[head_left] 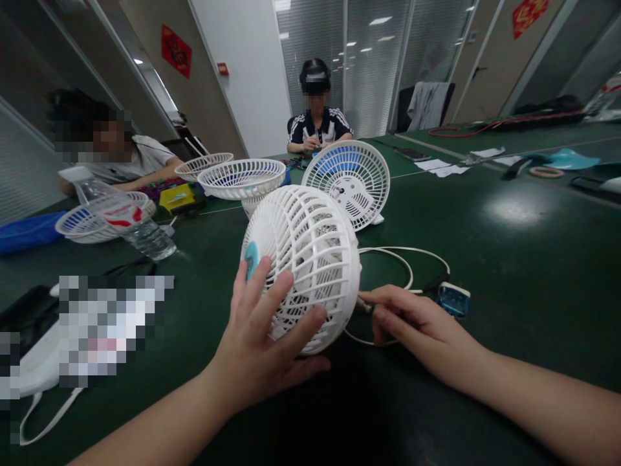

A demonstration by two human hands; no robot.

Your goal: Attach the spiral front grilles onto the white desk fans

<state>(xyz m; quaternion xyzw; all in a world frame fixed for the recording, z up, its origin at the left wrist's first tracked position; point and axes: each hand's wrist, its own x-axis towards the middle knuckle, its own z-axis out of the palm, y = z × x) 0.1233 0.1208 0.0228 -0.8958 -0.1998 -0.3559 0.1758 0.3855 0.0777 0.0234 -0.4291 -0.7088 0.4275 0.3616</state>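
Observation:
A small white desk fan (323, 259) stands tilted on the green table, its round cage facing left with a light-blue badge (251, 259) in the middle. My left hand (272, 336) holds the front of the cage, fingers spread over the ribs and thumb underneath. At the cage's right rim is my right hand (412, 323), index finger stretched toward the edge and the other fingers curled. By that fingertip sits a small brownish piece (363, 304), too unclear to name. A white cable (412, 265) loops behind the right hand. The fan's far side is hidden.
White fan grilles (242, 178) and an open fan half (356, 188) lie behind the fan. A water bottle (123, 217) leans at left, near a pixelated white object (107, 330). A blue-cased item (453, 299) lies right. Two people sit across the green table (524, 272).

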